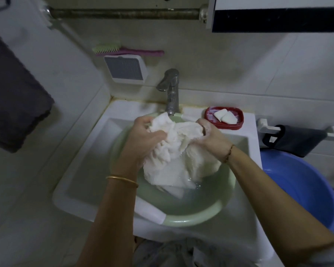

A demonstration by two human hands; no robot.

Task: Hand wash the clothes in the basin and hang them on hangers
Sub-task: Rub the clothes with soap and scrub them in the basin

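A wet white garment is bunched up over a pale green basin that sits in the white sink. Its lower end trails into the water. My left hand grips the cloth's upper left folds. My right hand clutches the upper right folds, with suds on the fingers. Both hands hold the fabric raised above the water, close together under the tap.
A red soap dish with white soap pieces sits on the sink's back right. A blue bucket stands at the right. A dark towel hangs left, dark cloth on a right rail. A brush lies on a wall holder.
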